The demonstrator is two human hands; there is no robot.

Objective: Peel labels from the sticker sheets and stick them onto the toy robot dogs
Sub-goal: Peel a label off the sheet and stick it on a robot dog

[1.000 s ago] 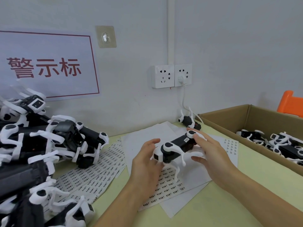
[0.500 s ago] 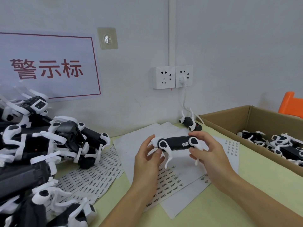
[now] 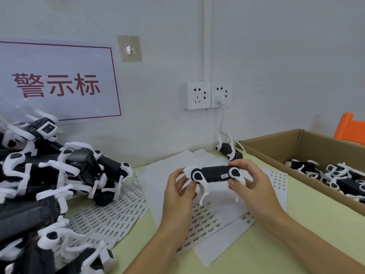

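Note:
I hold a black-and-white toy robot dog (image 3: 212, 174) level above the table, its side facing me and its white legs hanging down. A small white label (image 3: 224, 176) sits on its black flank near the right end. My left hand (image 3: 178, 191) grips the dog's left end, thumb by the shoulder joint. My right hand (image 3: 249, 181) grips the right end, fingers over the top and thumb under the hip joint. Sticker sheets (image 3: 205, 216) with rows of small printed labels lie beneath my hands.
A big heap of toy robot dogs (image 3: 45, 180) fills the left side, on top of more sticker sheets (image 3: 110, 218). A cardboard box (image 3: 296, 143) at the right holds several dogs. One dog (image 3: 227, 149) lies on its back by the wall under the sockets (image 3: 207, 94).
The dog was lifted off the sheets and turned from a tilted pose to level, side-on to me. Both hands rose with it and kept their hold.

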